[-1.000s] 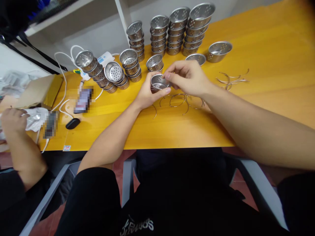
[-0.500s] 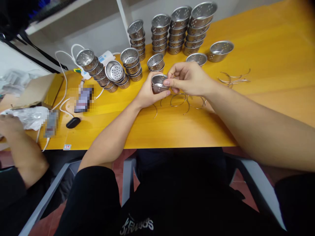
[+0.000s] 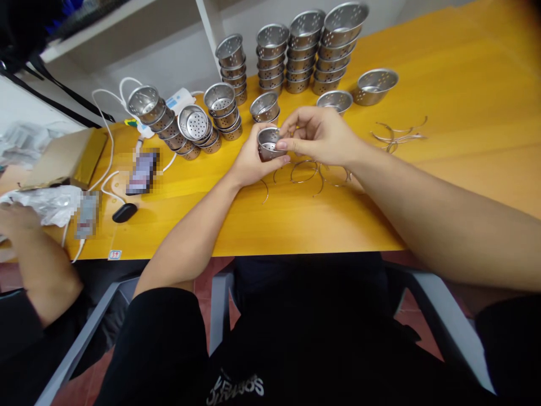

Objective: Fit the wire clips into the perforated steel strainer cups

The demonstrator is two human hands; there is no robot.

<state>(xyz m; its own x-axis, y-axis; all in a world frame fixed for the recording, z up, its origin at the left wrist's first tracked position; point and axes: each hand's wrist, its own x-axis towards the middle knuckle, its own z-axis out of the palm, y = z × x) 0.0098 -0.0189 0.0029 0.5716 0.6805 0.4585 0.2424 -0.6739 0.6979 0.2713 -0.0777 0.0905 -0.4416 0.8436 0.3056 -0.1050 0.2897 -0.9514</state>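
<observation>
The left hand (image 3: 253, 160) wraps its fingers and thumb around a small silver cup of perforated metal (image 3: 267, 148), which is held above the yellow wooden desk (image 3: 338, 225), its open mouth facing up. This grip probably serves to steady the cup and to leave its rim free. The right hand (image 3: 323, 131) comes from three o'clock, with thumb and first finger brought close together at the rim; whether they pinch the rim itself or something thin, I cannot tell.

Thin curved metal wires (image 3: 302, 182) lie at four o'clock of the cup, near both hands, perhaps for easy reach. A second group of curved, brownish wires (image 3: 394, 138) lies farther, at three o'clock. Tall upright stacks of silver perforated cups (image 3: 304, 53) stand between eleven and one o'clock, seemingly nested to save room, while a leaning stack of similar cups (image 3: 163, 121) is at nine o'clock.
</observation>
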